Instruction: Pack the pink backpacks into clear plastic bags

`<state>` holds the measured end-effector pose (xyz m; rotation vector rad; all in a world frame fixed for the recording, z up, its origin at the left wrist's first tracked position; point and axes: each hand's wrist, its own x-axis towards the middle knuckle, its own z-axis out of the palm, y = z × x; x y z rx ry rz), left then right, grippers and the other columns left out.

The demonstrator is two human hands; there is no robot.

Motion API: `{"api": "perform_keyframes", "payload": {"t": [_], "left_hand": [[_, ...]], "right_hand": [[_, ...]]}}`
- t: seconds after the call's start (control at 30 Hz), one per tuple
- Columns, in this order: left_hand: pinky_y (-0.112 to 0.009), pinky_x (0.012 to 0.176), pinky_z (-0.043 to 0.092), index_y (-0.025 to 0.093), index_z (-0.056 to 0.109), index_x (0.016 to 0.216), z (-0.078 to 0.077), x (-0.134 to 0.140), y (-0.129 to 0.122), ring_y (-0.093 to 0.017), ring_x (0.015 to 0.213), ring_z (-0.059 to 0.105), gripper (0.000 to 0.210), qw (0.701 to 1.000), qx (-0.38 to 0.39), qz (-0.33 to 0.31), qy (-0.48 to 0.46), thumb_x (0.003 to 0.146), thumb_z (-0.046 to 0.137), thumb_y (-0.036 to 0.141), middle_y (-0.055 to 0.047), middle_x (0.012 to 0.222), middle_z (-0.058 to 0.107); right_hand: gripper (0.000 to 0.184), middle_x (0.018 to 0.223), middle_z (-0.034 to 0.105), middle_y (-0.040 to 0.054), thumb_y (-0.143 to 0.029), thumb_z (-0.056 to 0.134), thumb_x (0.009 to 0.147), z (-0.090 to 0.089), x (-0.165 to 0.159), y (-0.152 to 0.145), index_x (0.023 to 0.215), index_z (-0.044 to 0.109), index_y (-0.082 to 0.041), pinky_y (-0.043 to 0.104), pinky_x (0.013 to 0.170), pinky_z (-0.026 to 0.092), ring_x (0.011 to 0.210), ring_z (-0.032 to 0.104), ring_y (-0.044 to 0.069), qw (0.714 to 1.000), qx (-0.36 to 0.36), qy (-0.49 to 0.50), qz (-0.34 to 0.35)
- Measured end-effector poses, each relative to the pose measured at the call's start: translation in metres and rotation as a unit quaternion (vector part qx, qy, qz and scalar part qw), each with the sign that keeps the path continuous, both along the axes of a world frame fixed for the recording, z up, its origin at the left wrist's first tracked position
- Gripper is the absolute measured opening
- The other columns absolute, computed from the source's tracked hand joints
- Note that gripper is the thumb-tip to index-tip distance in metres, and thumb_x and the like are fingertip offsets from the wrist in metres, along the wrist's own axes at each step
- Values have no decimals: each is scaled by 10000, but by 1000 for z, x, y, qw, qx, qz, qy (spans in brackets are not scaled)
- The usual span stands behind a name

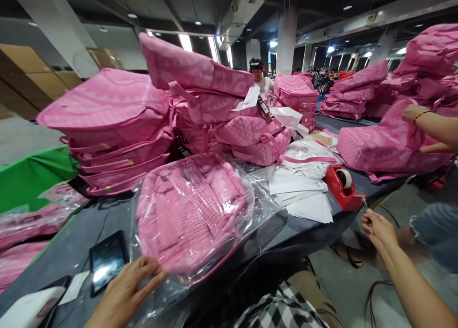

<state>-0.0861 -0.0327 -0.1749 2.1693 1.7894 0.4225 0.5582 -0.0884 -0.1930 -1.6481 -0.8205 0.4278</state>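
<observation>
A pink backpack [193, 199] lies flat inside a clear plastic bag [263, 199] on the dark table in front of me. My left hand [130, 282] rests at the bag's near left edge, its fingers stretched out and the thumb apart, touching the plastic. Off to the right, my right hand [379, 228] is closed in a pinch just below the front of a red tape dispenser [343, 192]. A thin, shiny strip of clear tape [364, 200] seems to run from the dispenser to those fingertips. The white tape roll sits in the dispenser.
Stacked pink backpacks [107, 108] line the table's far side. White paper sheets [307, 201] lie beside the dispenser. A black phone-like device [108, 261] is near my left hand. At right, a co-worker's hand [417, 113] handles another backpack. A green-lined bin [32, 175] stands left.
</observation>
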Motion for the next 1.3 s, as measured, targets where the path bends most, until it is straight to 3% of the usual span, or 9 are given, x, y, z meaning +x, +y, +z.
{"api": "perform_keyframes", "payload": {"t": [0.13, 0.27, 0.43, 0.6, 0.67, 0.77, 0.87, 1.1, 1.3], "left_hand": [[-389, 843, 540, 251, 753, 747, 16, 10, -6, -277, 879, 681, 496, 1000, -26, -9, -13, 862, 499, 662, -68, 871, 737], [-374, 943, 481, 215, 740, 810, 36, 25, -14, -251, 990, 650, 261, 998, -51, -16, 29, 907, 606, 417, -65, 968, 723], [-367, 922, 468, 231, 743, 852, 33, 17, -4, -256, 1047, 591, 158, 996, -73, 19, 48, 889, 701, 378, -36, 1001, 674], [-382, 928, 443, 245, 743, 854, 27, 14, -7, -262, 1054, 560, 148, 997, -74, 21, 13, 889, 709, 385, -28, 985, 637], [-386, 934, 435, 244, 743, 868, 27, 13, -8, -264, 1063, 554, 148, 997, -76, 14, 7, 893, 708, 385, -30, 1001, 634], [-390, 943, 428, 236, 736, 867, 27, 12, -7, -264, 1065, 550, 156, 997, -76, 8, 7, 899, 704, 385, -32, 1008, 635], [-387, 953, 423, 234, 723, 839, 27, 10, -6, -253, 1038, 549, 153, 998, -67, 0, 0, 895, 705, 375, -25, 971, 630], [-390, 982, 413, 232, 699, 847, 25, 11, -4, -246, 1061, 539, 149, 995, -95, -1, -7, 913, 691, 366, -21, 991, 618], [-377, 1023, 404, 223, 704, 747, 42, 9, 4, -231, 1033, 585, 205, 992, -124, 5, -28, 841, 769, 392, -5, 905, 647]], "right_hand": [[694, 557, 240, -91, -851, 671, 627, -5, -89, 25, 637, 292, -269, 196, 314, 195, 442, 160, 71, 978, 4, 112, 173], [534, 584, 226, -94, -695, 648, 861, 31, -217, 51, 705, 395, -251, 194, 350, 154, 472, 112, 79, 855, -38, 215, 470], [557, 632, 399, -43, -724, 636, 857, 89, -358, 106, 694, 489, -212, 242, 521, 296, 574, 341, 103, 647, -22, -92, 757], [466, 618, 509, -32, -648, 642, 853, 86, -445, 155, 711, 537, -217, 273, 574, 257, 585, 426, 127, 477, -53, -393, 785], [365, 674, 598, -22, -557, 743, 793, 78, -453, 168, 804, 587, -227, 269, 581, 279, 610, 504, 146, 463, -93, -449, 759], [422, 712, 636, -6, -463, 843, 695, 74, -445, 178, 932, 582, -231, 271, 577, 294, 635, 554, 181, 540, -96, -490, 677], [286, 671, 605, -2, -460, 712, 836, 76, -431, 165, 844, 541, -231, 278, 578, 288, 606, 534, 176, 590, -56, -488, 641], [233, 820, 709, 70, -423, 715, 830, 63, -449, 120, 811, 608, -217, 297, 595, 290, 742, 643, 239, 498, -121, -540, 667], [406, 731, 692, 77, -525, 867, 680, 65, -471, 135, 684, 619, -204, 301, 623, 368, 759, 681, 281, 483, -138, -527, 685]]}}
